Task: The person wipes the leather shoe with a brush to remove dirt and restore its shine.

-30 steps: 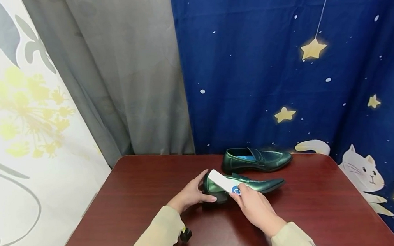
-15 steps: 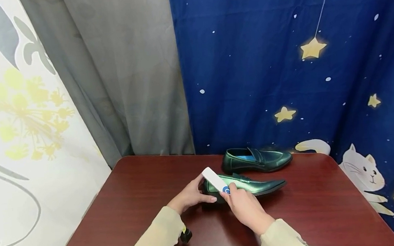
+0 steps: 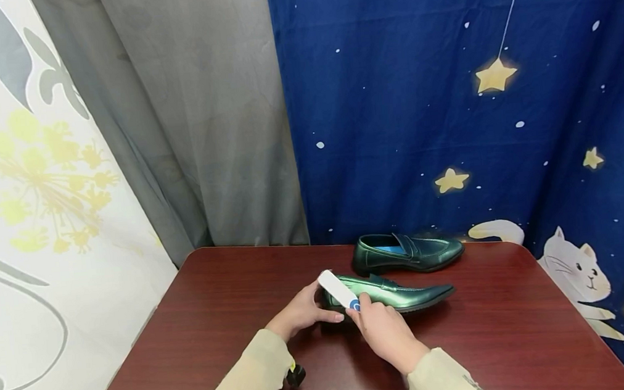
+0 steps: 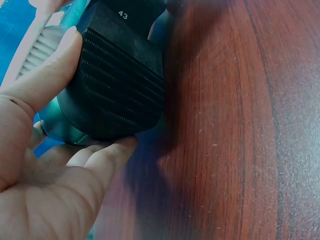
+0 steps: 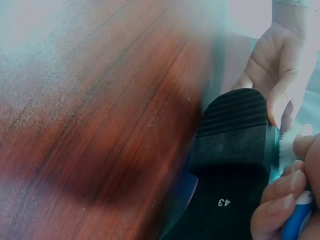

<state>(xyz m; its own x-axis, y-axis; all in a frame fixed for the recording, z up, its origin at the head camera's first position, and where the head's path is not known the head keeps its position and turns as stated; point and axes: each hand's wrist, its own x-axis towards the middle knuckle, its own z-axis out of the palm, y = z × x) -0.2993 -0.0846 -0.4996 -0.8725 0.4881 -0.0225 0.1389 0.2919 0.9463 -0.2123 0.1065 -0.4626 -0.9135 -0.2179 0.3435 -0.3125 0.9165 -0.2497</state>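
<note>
Your brush (image 3: pixel 338 290) has slid toward nine o'clock, gripped in your right hand (image 3: pixel 386 330); your left hand (image 3: pixel 298 311) clasps the shoe (image 3: pixel 407 297), likely steadying it.

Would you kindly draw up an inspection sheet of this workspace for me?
Surface: glossy reddish-brown table.
Job's things: near shoe, dark green, tipped so that its sole shows in both wrist views; white brush with a blue part, bristles at the shoe's heel end; far shoe, upright near the back edge.
Clutter: nothing seen.
Hands: left hand grips the heel; right hand holds the brush.
Cables: nothing seen.
Surroundings: grey curtain, blue star-patterned curtain, white flower-patterned backdrop.
</note>
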